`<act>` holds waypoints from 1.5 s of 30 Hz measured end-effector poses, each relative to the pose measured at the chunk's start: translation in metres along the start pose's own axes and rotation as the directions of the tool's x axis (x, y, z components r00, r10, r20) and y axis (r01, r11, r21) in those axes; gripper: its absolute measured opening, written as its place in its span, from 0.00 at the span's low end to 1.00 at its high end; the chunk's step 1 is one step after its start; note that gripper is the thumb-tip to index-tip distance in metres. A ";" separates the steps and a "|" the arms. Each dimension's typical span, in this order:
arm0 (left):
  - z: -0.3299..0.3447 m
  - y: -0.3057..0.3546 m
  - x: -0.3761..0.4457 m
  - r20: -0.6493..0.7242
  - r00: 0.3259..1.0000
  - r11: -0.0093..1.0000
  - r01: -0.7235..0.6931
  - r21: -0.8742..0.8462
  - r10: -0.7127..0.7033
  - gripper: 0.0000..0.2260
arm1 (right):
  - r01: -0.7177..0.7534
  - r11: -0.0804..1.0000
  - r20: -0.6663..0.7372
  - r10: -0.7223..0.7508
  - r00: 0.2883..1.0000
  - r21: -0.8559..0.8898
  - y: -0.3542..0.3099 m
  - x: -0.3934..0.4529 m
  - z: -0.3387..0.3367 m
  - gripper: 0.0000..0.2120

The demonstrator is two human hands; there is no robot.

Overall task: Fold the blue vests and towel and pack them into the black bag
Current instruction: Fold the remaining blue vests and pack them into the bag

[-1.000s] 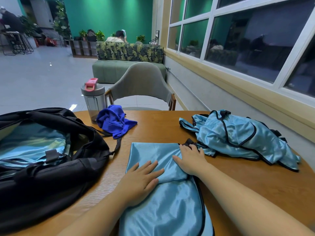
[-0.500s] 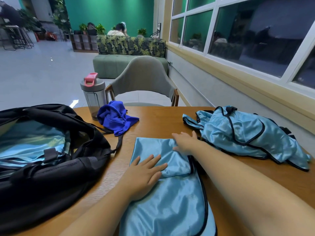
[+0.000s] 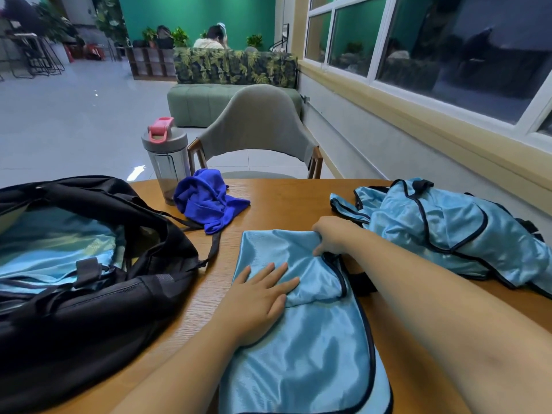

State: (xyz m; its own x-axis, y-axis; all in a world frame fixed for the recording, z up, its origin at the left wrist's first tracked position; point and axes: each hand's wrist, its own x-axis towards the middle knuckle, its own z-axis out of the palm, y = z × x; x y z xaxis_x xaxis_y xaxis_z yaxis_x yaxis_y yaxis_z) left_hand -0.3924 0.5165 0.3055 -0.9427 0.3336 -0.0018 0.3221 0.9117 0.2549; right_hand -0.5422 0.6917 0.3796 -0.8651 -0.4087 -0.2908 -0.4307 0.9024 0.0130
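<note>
Head view: left hand (image 3: 263, 297) lies flat, fingers spread, on the light-blue vest (image 3: 301, 348) at mid-table, while right hand (image 3: 333, 236) pinches its far corner (black-trimmed); black bag (image 3: 89, 294) gapes open just left.

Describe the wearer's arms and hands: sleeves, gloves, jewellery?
Both forearms are bare as far as the frame shows, no sleeves visible. Left hand and right hand are ungloved; no rings, watch or bands visible. Left fingers show short nails.
</note>
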 end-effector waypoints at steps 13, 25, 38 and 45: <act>-0.029 -0.026 0.023 -0.342 0.910 0.945 0.133 -0.297 -0.236 0.22 | 0.163 0.987 -0.453 -0.152 0.878 -0.015 -0.002 -0.022 0.001 0.13; -0.104 -0.014 0.036 -0.289 0.942 0.970 0.214 0.113 -0.174 0.16 | 0.290 0.954 -0.580 -0.279 0.765 -0.076 -0.008 -0.059 -0.016 0.09; -0.115 0.012 -0.032 -0.449 0.891 0.996 -0.043 0.076 0.073 0.07 | 0.329 0.920 -0.683 -0.382 0.622 -0.214 -0.001 -0.123 -0.005 0.13; -0.094 0.027 -0.076 -0.462 0.855 0.965 -0.264 0.006 0.237 0.12 | 0.409 0.894 -0.670 -0.419 0.612 -0.185 -0.003 -0.172 0.024 0.14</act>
State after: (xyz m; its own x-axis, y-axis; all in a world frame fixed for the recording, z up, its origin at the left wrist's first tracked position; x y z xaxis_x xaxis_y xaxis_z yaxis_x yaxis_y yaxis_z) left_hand -0.3196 0.4935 0.4031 -0.7697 0.3903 0.5052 0.5600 0.7927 0.2408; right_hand -0.3861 0.7626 0.4068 -0.5217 -0.7199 0.4579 -0.7863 0.6139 0.0695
